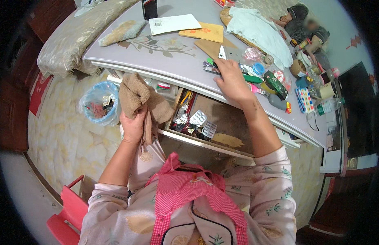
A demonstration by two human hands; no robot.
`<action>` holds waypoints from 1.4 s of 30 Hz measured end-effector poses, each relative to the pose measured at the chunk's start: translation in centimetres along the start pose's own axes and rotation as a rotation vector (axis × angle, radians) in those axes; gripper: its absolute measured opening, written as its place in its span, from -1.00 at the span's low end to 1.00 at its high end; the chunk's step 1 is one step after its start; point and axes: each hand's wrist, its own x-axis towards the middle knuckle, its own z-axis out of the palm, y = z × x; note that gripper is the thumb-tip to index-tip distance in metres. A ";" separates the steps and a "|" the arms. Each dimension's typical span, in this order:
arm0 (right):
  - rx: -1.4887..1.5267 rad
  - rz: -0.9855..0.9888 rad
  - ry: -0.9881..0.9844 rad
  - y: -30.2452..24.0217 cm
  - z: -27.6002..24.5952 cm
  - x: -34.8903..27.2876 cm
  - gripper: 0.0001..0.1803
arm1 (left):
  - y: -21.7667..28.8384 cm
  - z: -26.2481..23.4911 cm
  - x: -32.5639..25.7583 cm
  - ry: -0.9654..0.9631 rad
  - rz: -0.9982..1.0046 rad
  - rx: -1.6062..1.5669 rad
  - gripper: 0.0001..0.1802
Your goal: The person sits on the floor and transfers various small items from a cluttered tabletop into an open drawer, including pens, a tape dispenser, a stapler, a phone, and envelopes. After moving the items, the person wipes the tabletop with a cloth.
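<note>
Head view: a person in a pink checked apron sits at a lilac table w/ its drawer pulled open. Left hand is clenched round a brown cloth, bunched and held up off the table edge, folds hanging down past the wrist. Right hand lies flat, fingers spread, grasping nothing, palm down on the clutter at the table's front edge. Nearest items sit at its 12 o'clock: a small white tag on a tan board, and at approx. 10 o'clock a flat metallic strip, long axis running roughly 10-to-4. A green marker lies just beside the hand at 3 o'clock. Right hand is far nearer these than the left, which is well apart at 8 o'clock.

Drawer holds pencils, blister packs and a dry leaf-like scrap. A blue bag-lined bin on the floor, at 9 o'clock of the cloth, holds mixed rubbish.
</note>
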 end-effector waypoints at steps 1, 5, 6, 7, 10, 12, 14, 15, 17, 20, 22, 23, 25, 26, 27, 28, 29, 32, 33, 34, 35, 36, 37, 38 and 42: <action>-0.043 0.014 -0.019 -0.1 0.3 0.3 -0.54 | 0.1 0.0 0.0 0.013 0.001 -0.004 -0.60; -0.124 0.000 -0.090 -0.4 0.6 0.9 -0.56 | -0.3 -0.4 -0.1 0.004 0.022 0.015 -0.59; -0.120 -0.022 -0.107 -0.4 0.6 1.0 -0.58 | -0.3 -0.4 -0.1 0.000 0.024 0.016 -0.59; -0.081 -0.030 -0.081 -0.1 0.7 0.8 -0.60 | -0.3 -0.4 -0.1 -0.005 0.028 0.016 -0.59; 0.003 -0.045 -0.029 0.4 1.1 0.3 -0.68 | 0.1 -0.3 -0.2 -0.017 0.053 0.065 -0.60; 0.016 -0.042 -0.032 0.5 0.9 0.3 -0.72 | 0.2 0.1 -0.2 0.011 0.062 0.064 -0.61; -0.024 -0.080 -0.007 0.4 1.1 0.5 -0.76 | 0.2 0.2 -0.3 0.019 0.062 0.065 -0.62; -0.044 -0.099 0.005 0.3 1.1 0.4 -0.78 | -0.2 0.1 -0.3 0.013 0.058 0.061 -0.62; -0.117 -0.118 0.027 -0.6 0.9 0.3 -0.85 | -0.6 0.0 -0.3 -0.001 0.059 0.060 -0.62; -0.181 -0.156 0.023 -0.5 1.2 0.2 -0.79 | -0.3 0.2 -0.4 -0.023 0.084 0.094 -0.60; -0.197 -0.188 0.034 -0.8 1.0 0.0 -0.66 | -0.2 0.2 -0.5 -0.001 0.079 0.092 -0.60; -0.206 -0.203 0.040 -0.9 0.9 -0.1 -0.59 | -0.2 0.2 -0.4 0.009 0.077 0.090 -0.59; -0.289 -0.229 0.054 0.0 1.5 0.1 -0.55 | -0.7 -0.1 -0.4 0.003 0.083 0.111 -0.59; -0.296 -0.235 0.081 0.2 1.6 0.3 -0.57 | -0.9 -0.2 -0.4 -0.001 0.086 0.121 -0.59; -0.302 -0.241 0.109 0.5 1.8 0.5 -0.59 | -1.0 -0.2 -0.4 -0.002 0.084 0.106 -0.59; -0.332 -0.206 0.063 0.7 1.9 0.9 -0.59 | -1.1 -0.2 -0.4 -0.003 0.081 0.088 -0.59; -0.326 -0.175 0.024 0.8 1.9 1.2 -0.59 | -1.0 -0.1 -0.5 -0.003 0.078 0.071 -0.59; -0.300 -0.112 -0.068 0.8 1.8 1.9 -0.60 | -0.1 0.1 -0.5 -0.012 0.070 0.112 -0.59; -0.289 -0.108 -0.083 0.8 1.7 2.1 -0.60 | -0.3 0.0 -0.5 -0.012 0.086 0.129 -0.60; -0.279 -0.106 -0.096 0.8 1.6 2.3 -0.60 | -0.5 -0.1 -0.3 -0.011 0.104 0.146 -0.60; -0.270 -0.122 -0.092 1.0 1.6 2.4 -0.60 | -0.6 -0.3 -0.3 -0.010 0.122 0.162 -0.60; -0.262 -0.138 -0.088 1.3 1.7 2.5 -0.59 | -0.6 -0.3 -0.3 -0.010 0.119 0.156 -0.60; -0.253 -0.155 -0.084 1.4 1.7 2.5 -0.59 | -0.7 -0.3 -0.3 -0.009 0.115 0.151 -0.60; -0.252 -0.159 -0.087 1.4 1.6 2.5 -0.59 | -0.7 -0.3 -0.3 -0.009 0.113 0.145 -0.61; -0.294 -0.201 0.033 1.5 0.2 2.4 -0.59 | -0.7 -0.1 0.0 -0.021 0.124 0.145 -0.60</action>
